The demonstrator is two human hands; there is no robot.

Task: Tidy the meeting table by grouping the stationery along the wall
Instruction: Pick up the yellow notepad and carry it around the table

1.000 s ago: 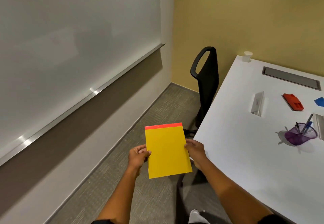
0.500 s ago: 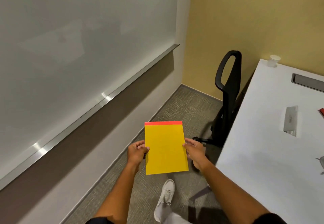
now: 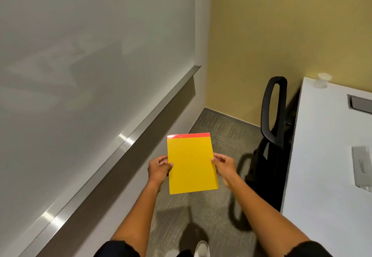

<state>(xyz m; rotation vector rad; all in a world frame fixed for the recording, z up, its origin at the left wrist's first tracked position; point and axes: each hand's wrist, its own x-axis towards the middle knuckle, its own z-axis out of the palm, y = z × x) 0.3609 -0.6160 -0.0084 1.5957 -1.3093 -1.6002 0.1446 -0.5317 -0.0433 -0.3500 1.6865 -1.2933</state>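
Observation:
A yellow notepad (image 3: 192, 164) with a red top strip is held flat in the air over the carpet, between the whiteboard wall and the white meeting table (image 3: 330, 176). My left hand (image 3: 159, 167) grips its left edge, thumb on top. My right hand (image 3: 224, 165) grips its right edge. On the table lie a silver strip-shaped item (image 3: 362, 168) near the right border and a small white cup (image 3: 322, 80) at the far corner.
A black office chair (image 3: 271, 136) stands tucked against the table's left side. A whiteboard with a metal tray rail (image 3: 128, 140) runs along the left wall. A grey cable hatch (image 3: 360, 104) sits in the tabletop. Grey carpet lies between wall and table.
The view has swung left, away from the table, so the red, blue and purple items have left the picture. Both hands still hold the notepad, now squarer to me.

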